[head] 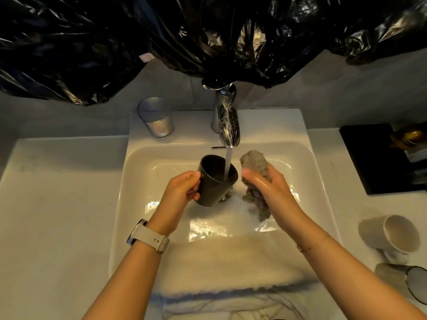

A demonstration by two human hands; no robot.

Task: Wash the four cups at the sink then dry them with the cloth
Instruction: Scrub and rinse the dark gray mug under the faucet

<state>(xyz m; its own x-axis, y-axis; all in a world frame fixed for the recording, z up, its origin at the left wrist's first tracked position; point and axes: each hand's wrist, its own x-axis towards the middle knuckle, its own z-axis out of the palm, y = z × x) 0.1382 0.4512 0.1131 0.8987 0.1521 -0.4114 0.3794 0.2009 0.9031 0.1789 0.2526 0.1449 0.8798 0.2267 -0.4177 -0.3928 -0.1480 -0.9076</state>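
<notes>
Head view shows no legible writing or brand on anything. Over the white rectangular ceramic sink (143, 172), the left hand (182, 188) curls its fingers around the side of a dark grey tapered ceramic cup (216, 181), tilted with its mouth under the water stream from the chrome tap (227, 121). Just beside it, the right hand (270, 183) grips a crumpled grey cloth (253, 162). A white ceramic mug (392, 236) lies on its side on the counter at right.
</notes>
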